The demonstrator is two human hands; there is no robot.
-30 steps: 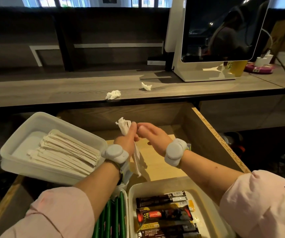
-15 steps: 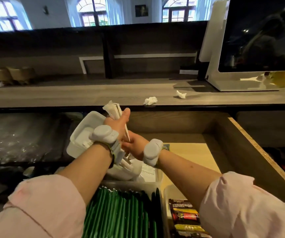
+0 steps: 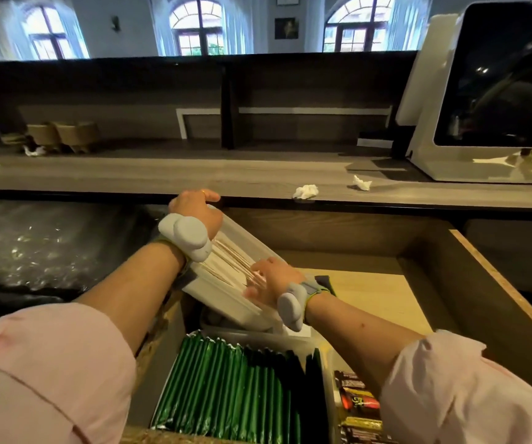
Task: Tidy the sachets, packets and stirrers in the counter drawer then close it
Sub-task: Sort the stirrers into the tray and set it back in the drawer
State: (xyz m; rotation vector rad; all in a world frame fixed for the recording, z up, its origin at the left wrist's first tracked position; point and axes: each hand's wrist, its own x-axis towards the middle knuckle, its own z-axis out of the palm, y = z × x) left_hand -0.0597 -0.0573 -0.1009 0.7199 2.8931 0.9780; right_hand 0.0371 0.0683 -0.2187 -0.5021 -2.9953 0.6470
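Observation:
The wooden drawer (image 3: pixel 495 283) stands pulled out below the counter. At its left side a white tray (image 3: pixel 226 299) of paper-wrapped stirrers (image 3: pixel 226 262) is tilted, far end raised. My left hand (image 3: pixel 194 208) grips the tray's far rim. My right hand (image 3: pixel 269 280) lies with spread fingers on the near ends of the stirrers; it is blurred. In front of the tray, a clear tub holds green and dark sachets (image 3: pixel 226 382). To its right is a tub of dark coffee packets (image 3: pixel 357 403).
Two crumpled paper scraps (image 3: pixel 305 191) (image 3: pixel 362 182) lie on the counter top (image 3: pixel 162 174) above the drawer. A white screen terminal (image 3: pixel 482 100) stands at the right, woven baskets (image 3: pixel 63 134) at the far left. The drawer's light floor (image 3: pixel 376 293) shows at the right.
The white paper my left hand held up is gone from view. That hand now grips the tray's far rim, and my right hand has moved onto the stirrers. The view has tilted upward.

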